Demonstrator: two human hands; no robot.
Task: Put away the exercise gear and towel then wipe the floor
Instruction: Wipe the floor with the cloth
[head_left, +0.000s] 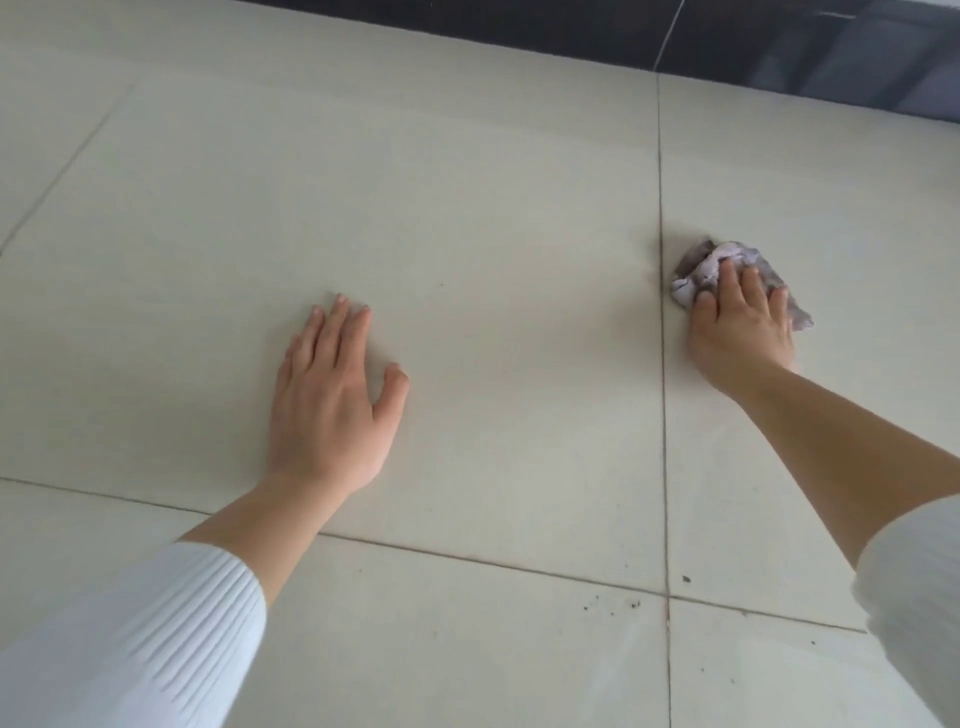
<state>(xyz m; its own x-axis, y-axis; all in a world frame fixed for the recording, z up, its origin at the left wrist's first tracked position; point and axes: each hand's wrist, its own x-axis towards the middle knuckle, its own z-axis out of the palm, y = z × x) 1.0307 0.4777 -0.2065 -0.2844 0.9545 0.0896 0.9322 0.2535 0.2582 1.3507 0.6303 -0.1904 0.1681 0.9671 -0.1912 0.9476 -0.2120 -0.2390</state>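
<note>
A crumpled pale lilac cloth (698, 267) lies on the light tiled floor (467, 208), just right of a dark grout line. My right hand (740, 325) lies on top of the cloth and presses it down with its fingers nearly straight, hiding the cloth's near part. My left hand (332, 400) rests flat on the tile at centre left, fingers spread, holding nothing. Both arms wear white ribbed sleeves.
A dark skirting or wall base (571, 31) runs along the top edge of the floor. Small dark specks of dirt (634, 604) lie near the grout crossing in the lower right. Grout lines divide the floor into large tiles.
</note>
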